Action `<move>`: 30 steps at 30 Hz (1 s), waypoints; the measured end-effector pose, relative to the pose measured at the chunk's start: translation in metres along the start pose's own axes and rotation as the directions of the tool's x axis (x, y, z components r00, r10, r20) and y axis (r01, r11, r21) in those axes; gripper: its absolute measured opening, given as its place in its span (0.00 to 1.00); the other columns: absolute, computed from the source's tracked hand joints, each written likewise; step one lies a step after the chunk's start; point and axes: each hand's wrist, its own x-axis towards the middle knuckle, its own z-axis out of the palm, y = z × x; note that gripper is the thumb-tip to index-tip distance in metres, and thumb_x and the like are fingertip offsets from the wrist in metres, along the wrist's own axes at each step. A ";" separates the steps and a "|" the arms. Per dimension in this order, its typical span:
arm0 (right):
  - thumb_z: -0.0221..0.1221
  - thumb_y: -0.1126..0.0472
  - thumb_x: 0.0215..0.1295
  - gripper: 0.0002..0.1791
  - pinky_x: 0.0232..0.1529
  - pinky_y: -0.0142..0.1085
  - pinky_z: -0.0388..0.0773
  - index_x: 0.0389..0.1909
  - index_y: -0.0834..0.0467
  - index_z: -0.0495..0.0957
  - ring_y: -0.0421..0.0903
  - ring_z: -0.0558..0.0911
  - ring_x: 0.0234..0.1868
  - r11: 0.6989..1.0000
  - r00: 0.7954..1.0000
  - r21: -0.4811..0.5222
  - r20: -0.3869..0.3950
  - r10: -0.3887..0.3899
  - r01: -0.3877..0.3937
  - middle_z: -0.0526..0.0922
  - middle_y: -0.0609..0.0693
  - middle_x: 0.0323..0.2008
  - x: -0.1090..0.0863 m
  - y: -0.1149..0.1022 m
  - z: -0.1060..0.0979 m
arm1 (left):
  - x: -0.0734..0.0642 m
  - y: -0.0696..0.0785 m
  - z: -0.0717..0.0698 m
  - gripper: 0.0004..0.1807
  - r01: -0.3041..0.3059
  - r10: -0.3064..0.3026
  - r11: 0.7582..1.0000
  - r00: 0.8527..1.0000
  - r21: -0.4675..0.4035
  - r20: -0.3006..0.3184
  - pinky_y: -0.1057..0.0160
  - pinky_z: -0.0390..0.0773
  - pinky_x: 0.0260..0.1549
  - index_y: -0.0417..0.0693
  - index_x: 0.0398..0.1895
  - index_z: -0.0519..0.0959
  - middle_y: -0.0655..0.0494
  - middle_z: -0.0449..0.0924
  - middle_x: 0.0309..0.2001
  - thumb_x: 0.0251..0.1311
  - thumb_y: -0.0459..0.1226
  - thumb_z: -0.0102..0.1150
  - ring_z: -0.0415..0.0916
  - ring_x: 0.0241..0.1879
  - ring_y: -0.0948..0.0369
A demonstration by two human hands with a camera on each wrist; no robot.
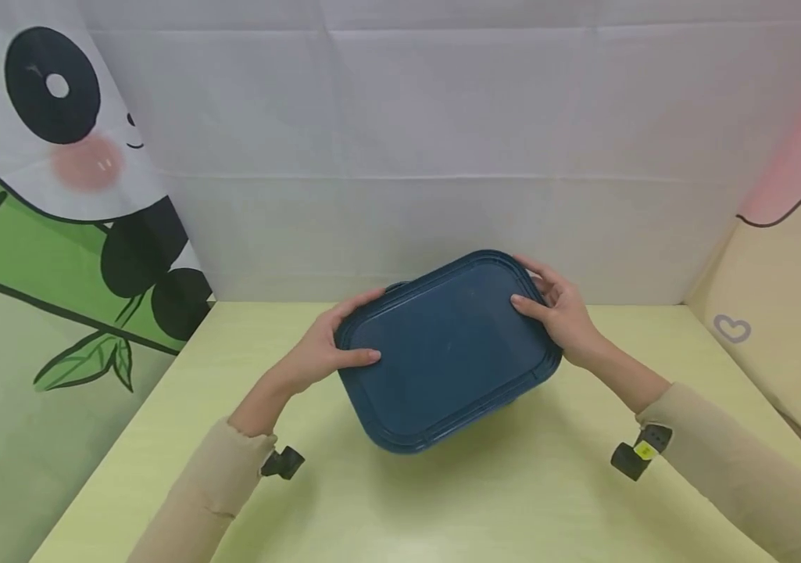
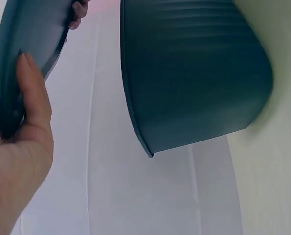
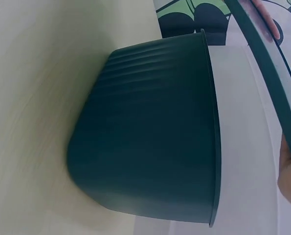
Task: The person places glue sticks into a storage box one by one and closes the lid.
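Both hands hold a dark blue rectangular lid [image 1: 449, 348] with rounded corners, tilted so its right end points farther back. My left hand [image 1: 326, 344] grips the left end, thumb on the top face and fingers at the far edge. At the back right corner my right hand [image 1: 558, 313] pinches the rim, its thumb also on top. Under the lid stands a matching ribbed storage bin [image 2: 194, 73], mostly hidden in the head view. Both wrist views show a gap between the lid and the rim of the bin [image 3: 150, 132].
The bin stands on a pale yellow-green table [image 1: 372, 516]. Behind it hangs a white cloth [image 1: 442, 156]. A panda-printed cloth [image 1: 91, 234] lines the left side and a cream and pink one [image 1: 780, 281] the right. Small black cameras [image 1: 283, 463] sit at both wrists.
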 end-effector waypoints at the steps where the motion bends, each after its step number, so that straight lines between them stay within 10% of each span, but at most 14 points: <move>1: 0.54 0.67 0.63 0.32 0.38 0.30 0.78 0.67 0.56 0.57 0.36 0.78 0.42 1.000 1.000 0.016 -0.026 -0.004 0.004 0.75 0.40 0.46 -0.001 0.000 0.000 | -0.002 0.000 0.001 0.44 -0.007 0.006 0.999 0.999 -0.032 -0.035 0.54 0.70 0.53 0.56 0.70 0.52 0.51 0.55 0.66 0.51 0.31 0.63 0.62 0.61 0.53; 8: 0.55 0.69 0.61 0.32 0.34 0.29 0.79 0.66 0.59 0.58 0.35 0.80 0.38 0.993 0.981 0.078 -0.179 -0.072 0.087 0.78 0.39 0.42 -0.003 0.004 0.004 | -0.001 -0.009 0.009 0.48 -0.096 0.067 0.989 0.968 -0.112 -0.242 0.59 0.79 0.39 0.49 0.71 0.46 0.36 0.64 0.57 0.49 0.21 0.59 0.75 0.47 0.62; 15: 0.57 0.75 0.56 0.41 0.36 0.30 0.79 0.68 0.57 0.50 0.35 0.79 0.42 0.979 0.979 -0.103 -0.085 -0.185 0.176 0.71 0.56 0.50 0.003 0.001 0.005 | 0.005 -0.004 0.001 0.47 -0.141 0.140 0.990 0.938 0.021 -0.317 0.61 0.79 0.37 0.51 0.71 0.47 0.40 0.65 0.58 0.51 0.21 0.58 0.74 0.48 0.57; 19: 0.56 0.78 0.55 0.43 0.42 0.28 0.77 0.69 0.56 0.48 0.36 0.76 0.47 0.956 0.959 -0.119 -0.060 -0.276 0.267 0.66 0.62 0.57 0.013 -0.005 0.002 | 0.013 0.008 -0.002 0.45 -0.216 0.251 0.967 0.883 0.131 -0.396 0.67 0.79 0.35 0.51 0.70 0.50 0.41 0.68 0.56 0.50 0.21 0.59 0.74 0.45 0.62; 25: 0.53 0.76 0.58 0.33 0.45 0.29 0.75 0.64 0.56 0.56 0.42 0.75 0.49 0.954 0.951 0.009 -0.088 -0.297 0.299 0.70 0.50 0.53 0.018 -0.009 0.000 | 0.024 0.013 0.004 0.40 -0.320 0.439 0.895 0.760 0.311 -0.480 0.74 0.76 0.34 0.40 0.66 0.57 0.37 0.73 0.49 0.47 0.20 0.60 0.76 0.39 0.70; 30: 0.53 0.70 0.61 0.15 0.40 0.29 0.75 0.48 0.56 0.68 0.41 0.77 0.42 0.959 0.948 0.077 -0.193 -0.254 0.272 0.75 0.46 0.41 0.020 -0.012 0.002 | 0.032 0.009 0.017 0.40 -0.309 0.475 0.869 0.740 0.387 -0.476 0.70 0.65 0.55 0.37 0.68 0.51 0.41 0.59 0.63 0.51 0.21 0.58 0.63 0.59 0.63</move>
